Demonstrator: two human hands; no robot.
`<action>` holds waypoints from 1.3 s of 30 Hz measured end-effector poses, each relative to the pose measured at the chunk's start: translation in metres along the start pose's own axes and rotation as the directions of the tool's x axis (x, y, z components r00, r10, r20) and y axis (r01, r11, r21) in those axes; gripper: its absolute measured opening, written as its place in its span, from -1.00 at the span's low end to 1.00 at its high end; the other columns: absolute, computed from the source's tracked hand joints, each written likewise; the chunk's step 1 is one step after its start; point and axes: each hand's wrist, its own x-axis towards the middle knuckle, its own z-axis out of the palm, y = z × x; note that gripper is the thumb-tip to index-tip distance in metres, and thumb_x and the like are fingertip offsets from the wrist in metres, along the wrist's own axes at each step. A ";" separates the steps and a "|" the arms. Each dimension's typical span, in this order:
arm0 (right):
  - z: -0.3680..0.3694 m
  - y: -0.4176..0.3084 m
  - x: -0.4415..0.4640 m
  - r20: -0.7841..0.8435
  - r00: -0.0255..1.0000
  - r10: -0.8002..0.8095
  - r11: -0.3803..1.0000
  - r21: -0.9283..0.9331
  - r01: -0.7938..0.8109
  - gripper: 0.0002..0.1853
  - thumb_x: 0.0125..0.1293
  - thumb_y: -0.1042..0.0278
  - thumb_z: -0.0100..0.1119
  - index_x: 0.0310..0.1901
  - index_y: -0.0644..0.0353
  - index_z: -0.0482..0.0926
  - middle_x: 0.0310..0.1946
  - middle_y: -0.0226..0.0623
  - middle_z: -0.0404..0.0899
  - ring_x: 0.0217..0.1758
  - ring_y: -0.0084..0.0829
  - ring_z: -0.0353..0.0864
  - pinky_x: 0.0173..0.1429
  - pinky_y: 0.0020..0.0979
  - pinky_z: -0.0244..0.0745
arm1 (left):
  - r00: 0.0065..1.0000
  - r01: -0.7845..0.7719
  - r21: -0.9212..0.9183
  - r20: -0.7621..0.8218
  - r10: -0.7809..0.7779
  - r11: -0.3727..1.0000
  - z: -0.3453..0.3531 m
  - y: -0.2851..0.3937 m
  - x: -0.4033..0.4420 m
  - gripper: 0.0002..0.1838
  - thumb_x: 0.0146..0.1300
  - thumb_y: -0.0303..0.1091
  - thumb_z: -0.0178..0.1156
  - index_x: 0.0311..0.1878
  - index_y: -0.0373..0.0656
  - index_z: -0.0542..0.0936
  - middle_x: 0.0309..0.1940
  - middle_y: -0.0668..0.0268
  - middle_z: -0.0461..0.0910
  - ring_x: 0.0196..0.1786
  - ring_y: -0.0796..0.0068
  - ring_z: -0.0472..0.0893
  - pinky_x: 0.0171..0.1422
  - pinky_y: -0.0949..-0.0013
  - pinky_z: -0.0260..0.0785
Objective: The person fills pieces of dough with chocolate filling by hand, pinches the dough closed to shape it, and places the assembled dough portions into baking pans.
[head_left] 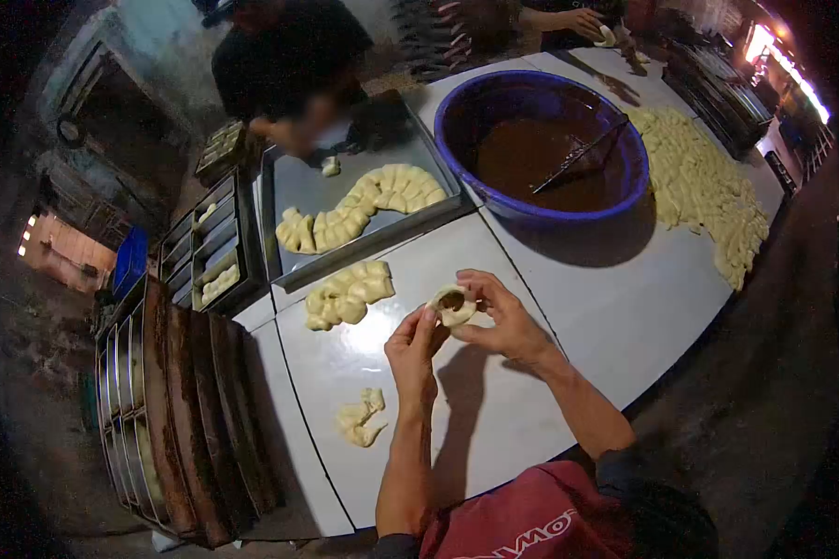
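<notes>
Between my two hands, above the white tiled table, is a piece of dough (456, 319) cupped around a dark brown filling. My left hand (416, 347) pinches its left edge, and my right hand (505, 321) has fingers closed on its right side. Left of my hands lies a cluster of pale dough pieces (350, 294). Closer to me, a few loose dough scraps (359, 417) rest on the tiles. Beyond my hands stands a blue-purple basin (555, 211) of brown filling (522, 154), with a dark stick-like utensil (578, 156) leaning in it.
A metal tray (382, 244) holds rows of dough pieces. Another person (289, 56) works behind it; a further person's hand (583, 20) shows at the back. Flattened dough pieces (704, 182) spread along the right side. Stacked baking pans (182, 419) stand at the left edge.
</notes>
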 end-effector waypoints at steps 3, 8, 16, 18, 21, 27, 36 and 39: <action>0.023 -0.003 -0.007 -0.048 0.987 -0.152 0.957 -0.255 0.135 -0.47 0.14 0.42 0.47 0.18 0.20 0.56 0.28 -0.10 0.37 0.19 -0.20 0.60 0.25 -0.22 0.55 | 1.000 -0.026 0.021 0.007 0.026 0.999 -0.007 0.004 -0.006 -0.58 0.37 -0.28 0.33 0.16 -0.40 0.60 -0.13 0.16 0.71 -0.13 0.46 0.70 -0.06 0.41 0.61; 0.046 0.012 -0.002 -0.202 0.936 -0.288 0.907 -0.371 0.199 -0.78 0.29 0.48 0.34 -0.04 0.25 0.67 -0.21 -0.27 0.64 -0.27 -0.46 0.64 -0.22 -0.46 0.58 | 0.989 -0.144 0.138 0.006 0.145 0.980 -0.012 0.006 -0.009 -0.59 0.35 -0.31 0.36 0.15 -0.39 0.63 -0.09 0.19 0.72 -0.10 0.54 0.68 -0.08 0.46 0.59; 0.038 -0.001 -0.011 0.170 0.972 0.163 0.981 0.077 -0.178 -0.57 0.44 0.31 0.25 0.26 0.30 0.52 -0.01 -0.32 0.59 -0.10 -0.54 0.56 -0.12 -0.52 0.51 | 0.997 0.039 0.071 0.057 -0.043 0.997 -0.029 0.032 -0.001 -0.62 0.35 -0.24 0.36 0.06 -0.37 0.66 -0.18 0.18 0.73 -0.18 0.46 0.72 -0.10 0.39 0.65; 0.039 -0.002 -0.016 0.160 0.984 -0.081 0.995 -0.041 0.089 -0.51 0.36 0.34 0.34 0.29 0.24 0.51 0.09 -0.28 0.55 -0.03 -0.49 0.57 -0.07 -0.49 0.54 | 0.996 0.054 0.079 0.071 -0.059 0.995 -0.032 0.034 0.001 -0.62 0.34 -0.25 0.36 0.07 -0.37 0.65 -0.18 0.17 0.72 -0.20 0.45 0.73 -0.07 0.37 0.65; 0.035 0.015 -0.011 0.082 0.985 -0.153 0.988 -0.025 0.155 -0.61 0.32 0.37 0.37 0.16 0.19 0.62 0.06 -0.28 0.56 -0.04 -0.50 0.58 -0.09 -0.47 0.55 | 0.995 0.052 0.086 0.085 -0.059 0.995 -0.024 0.034 -0.007 -0.61 0.33 -0.26 0.38 0.08 -0.36 0.65 -0.17 0.19 0.72 -0.18 0.46 0.72 -0.05 0.35 0.65; 0.046 0.014 -0.013 -0.165 0.951 -0.261 0.965 -0.075 0.251 -0.80 0.27 0.38 0.43 -0.14 0.19 0.64 -0.07 -0.27 0.58 -0.14 -0.51 0.61 -0.09 -0.45 0.54 | 0.973 -0.023 0.138 0.230 -0.009 0.990 -0.036 0.028 -0.010 -0.67 0.36 -0.33 0.32 0.10 -0.31 0.66 -0.16 0.24 0.73 -0.15 0.49 0.71 -0.01 0.37 0.64; 0.055 0.017 -0.015 -0.277 0.918 -0.285 0.941 -0.264 0.212 -0.72 0.27 0.19 0.44 -0.35 0.22 0.60 -0.46 -0.33 0.57 -0.49 -0.50 0.53 -0.41 -0.42 0.44 | 0.927 -0.009 0.163 0.372 -0.053 0.987 -0.038 0.022 -0.018 -0.59 0.56 -0.19 0.08 0.27 -0.27 0.58 -0.08 0.36 0.65 -0.14 0.57 0.64 0.08 0.34 0.63; 0.052 0.007 -0.013 -0.216 0.955 -0.201 0.910 -0.402 0.101 -0.60 0.31 0.04 0.39 -0.46 0.22 0.58 -0.64 -0.30 0.47 -0.59 -0.47 0.48 -0.47 -0.37 0.38 | 0.948 0.015 0.185 0.309 -0.073 0.983 -0.042 0.020 -0.018 -0.60 0.53 -0.12 0.13 0.14 -0.27 0.67 -0.33 0.44 0.60 -0.29 0.65 0.57 0.06 0.32 0.63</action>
